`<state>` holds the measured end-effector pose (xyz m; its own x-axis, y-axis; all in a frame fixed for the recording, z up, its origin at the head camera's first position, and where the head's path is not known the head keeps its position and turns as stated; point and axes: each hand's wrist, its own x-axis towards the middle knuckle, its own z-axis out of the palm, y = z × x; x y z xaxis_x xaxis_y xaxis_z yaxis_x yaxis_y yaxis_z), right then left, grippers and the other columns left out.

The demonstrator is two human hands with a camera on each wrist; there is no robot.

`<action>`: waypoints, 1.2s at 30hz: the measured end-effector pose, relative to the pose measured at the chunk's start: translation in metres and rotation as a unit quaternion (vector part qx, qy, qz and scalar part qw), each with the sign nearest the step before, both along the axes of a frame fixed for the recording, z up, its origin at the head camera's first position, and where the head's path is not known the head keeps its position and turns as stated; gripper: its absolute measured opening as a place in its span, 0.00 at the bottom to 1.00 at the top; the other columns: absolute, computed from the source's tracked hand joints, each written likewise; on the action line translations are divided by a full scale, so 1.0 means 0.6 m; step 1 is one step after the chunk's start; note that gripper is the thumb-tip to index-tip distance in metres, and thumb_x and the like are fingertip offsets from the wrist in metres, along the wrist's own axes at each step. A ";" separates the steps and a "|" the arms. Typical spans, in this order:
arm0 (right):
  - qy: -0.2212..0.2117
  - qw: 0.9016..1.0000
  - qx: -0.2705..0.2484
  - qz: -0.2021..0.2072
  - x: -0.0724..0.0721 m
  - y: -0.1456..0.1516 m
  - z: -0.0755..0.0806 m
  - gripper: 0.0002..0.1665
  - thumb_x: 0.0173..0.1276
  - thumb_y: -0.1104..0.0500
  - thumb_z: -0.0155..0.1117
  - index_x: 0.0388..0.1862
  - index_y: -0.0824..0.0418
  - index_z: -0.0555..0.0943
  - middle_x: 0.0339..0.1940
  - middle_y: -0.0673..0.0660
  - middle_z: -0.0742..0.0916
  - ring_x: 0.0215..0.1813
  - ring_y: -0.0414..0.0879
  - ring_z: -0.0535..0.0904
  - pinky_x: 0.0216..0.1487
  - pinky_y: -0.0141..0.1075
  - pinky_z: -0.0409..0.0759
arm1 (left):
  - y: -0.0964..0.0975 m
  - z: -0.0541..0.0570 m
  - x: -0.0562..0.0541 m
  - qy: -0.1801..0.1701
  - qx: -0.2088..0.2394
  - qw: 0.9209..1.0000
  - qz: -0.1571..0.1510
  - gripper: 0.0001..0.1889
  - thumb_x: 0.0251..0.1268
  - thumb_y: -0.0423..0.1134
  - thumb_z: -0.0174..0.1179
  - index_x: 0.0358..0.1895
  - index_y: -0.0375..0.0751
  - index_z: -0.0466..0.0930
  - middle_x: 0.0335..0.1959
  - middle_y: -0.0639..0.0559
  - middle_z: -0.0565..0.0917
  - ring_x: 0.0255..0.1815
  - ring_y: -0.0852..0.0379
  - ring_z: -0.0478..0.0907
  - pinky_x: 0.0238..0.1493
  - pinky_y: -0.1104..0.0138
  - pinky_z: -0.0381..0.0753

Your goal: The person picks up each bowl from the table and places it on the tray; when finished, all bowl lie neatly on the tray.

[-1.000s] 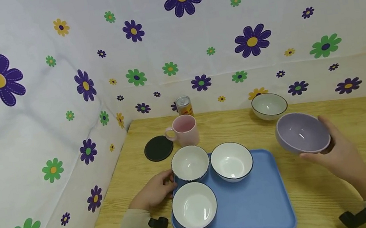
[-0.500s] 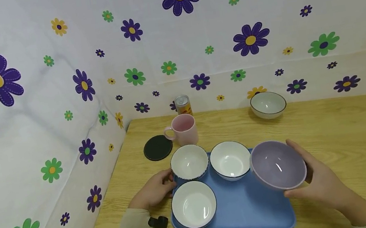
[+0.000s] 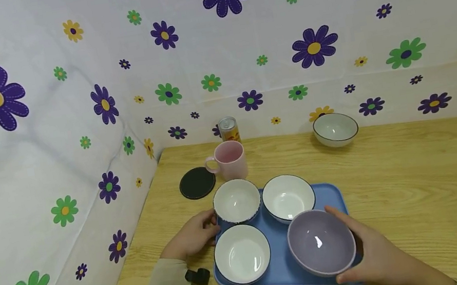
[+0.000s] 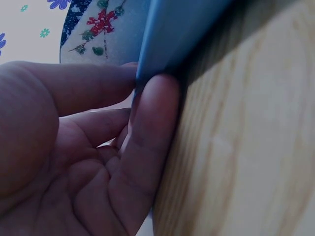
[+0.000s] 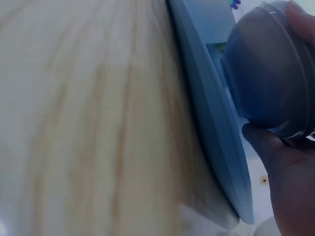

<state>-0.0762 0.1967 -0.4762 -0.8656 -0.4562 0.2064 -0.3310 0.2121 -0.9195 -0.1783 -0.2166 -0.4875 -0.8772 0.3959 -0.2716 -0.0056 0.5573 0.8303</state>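
My right hand [image 3: 374,256] holds a purple bowl [image 3: 320,242] over the front right of a blue tray [image 3: 280,255], thumb near the front and fingers behind. In the right wrist view the purple bowl [image 5: 268,73] is close above the tray [image 5: 211,103]. At the tray's left edge, my left hand [image 3: 191,236] pinches the rim; a fingertip [image 4: 160,101] presses its outer side in the left wrist view. Three white bowls stand on the tray: one back left [image 3: 237,202], one dark-rimmed at the back middle [image 3: 288,197], one front left [image 3: 243,254].
Behind the tray stand a pink mug [image 3: 231,161] and a drink can [image 3: 228,130]. A black round coaster [image 3: 197,183] lies left of the mug. Another dark-rimmed bowl [image 3: 335,130] is at the back right, near the flowered cloth [image 3: 267,48].
My right hand has carried the purple bowl leftward and toward me, from right of the tray to over its front right part. My left hand stays at the tray's left edge.
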 end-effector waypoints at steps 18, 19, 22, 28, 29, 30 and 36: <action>-0.006 0.998 0.042 0.036 -0.001 -0.035 -0.018 0.72 0.41 0.57 0.89 0.81 0.52 0.55 0.69 0.58 0.74 0.65 0.40 0.71 0.61 0.29 0.71 | -0.001 -0.005 -0.003 -0.008 -0.009 1.000 0.013 0.16 0.75 0.34 0.56 0.62 0.40 0.73 0.40 0.47 0.74 0.34 0.54 0.76 0.35 0.63 0.82; -0.001 0.998 0.052 0.034 -0.002 -0.036 -0.017 0.72 0.41 0.56 0.89 0.81 0.52 0.55 0.69 0.57 0.74 0.66 0.40 0.71 0.62 0.30 0.71 | -0.001 -0.005 -0.003 -0.007 -0.009 1.000 0.013 0.16 0.75 0.34 0.56 0.62 0.40 0.73 0.40 0.47 0.74 0.34 0.54 0.76 0.35 0.63 0.82; 0.001 0.997 0.068 0.035 -0.004 -0.040 -0.014 0.72 0.42 0.54 0.89 0.82 0.50 0.54 0.71 0.53 0.73 0.67 0.41 0.70 0.63 0.31 0.70 | -0.001 -0.005 -0.004 -0.008 -0.009 1.000 0.014 0.15 0.75 0.34 0.56 0.61 0.40 0.74 0.40 0.47 0.74 0.33 0.54 0.76 0.34 0.63 0.82; 0.016 0.996 0.074 0.050 -0.007 -0.044 -0.015 0.71 0.44 0.52 0.87 0.82 0.50 0.53 0.72 0.51 0.73 0.68 0.44 0.70 0.64 0.33 0.70 | -0.001 -0.004 -0.002 -0.006 -0.007 1.000 0.007 0.12 0.75 0.34 0.56 0.57 0.39 0.74 0.39 0.47 0.74 0.32 0.54 0.76 0.34 0.64 0.81; 0.019 0.996 0.073 0.053 -0.007 -0.045 -0.015 0.71 0.45 0.52 0.87 0.82 0.51 0.52 0.72 0.51 0.73 0.68 0.44 0.70 0.64 0.34 0.70 | -0.001 -0.004 -0.002 -0.007 -0.006 1.000 0.005 0.13 0.75 0.34 0.56 0.58 0.39 0.74 0.39 0.47 0.74 0.32 0.54 0.76 0.34 0.64 0.81; 0.020 0.996 0.074 0.054 -0.007 -0.045 -0.015 0.71 0.45 0.52 0.87 0.82 0.51 0.52 0.72 0.51 0.73 0.68 0.44 0.70 0.64 0.34 0.70 | -0.001 -0.004 -0.001 -0.007 -0.006 1.000 0.004 0.13 0.75 0.34 0.56 0.59 0.39 0.74 0.39 0.47 0.75 0.32 0.54 0.76 0.34 0.64 0.81; 0.027 0.994 0.090 0.059 -0.011 -0.047 -0.010 0.71 0.46 0.49 0.87 0.82 0.52 0.51 0.73 0.50 0.71 0.68 0.45 0.70 0.63 0.37 0.73 | -0.002 -0.002 -0.003 0.000 -0.013 1.000 -0.001 0.13 0.75 0.34 0.55 0.58 0.39 0.74 0.38 0.48 0.75 0.31 0.55 0.76 0.34 0.65 0.80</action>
<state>-0.0827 0.1685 -0.4821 -0.7939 -0.5875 0.1568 -0.4111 0.3285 -0.8504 -0.1804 -0.2177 -0.4890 -0.8766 0.3900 -0.2818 -0.0044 0.5791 0.8153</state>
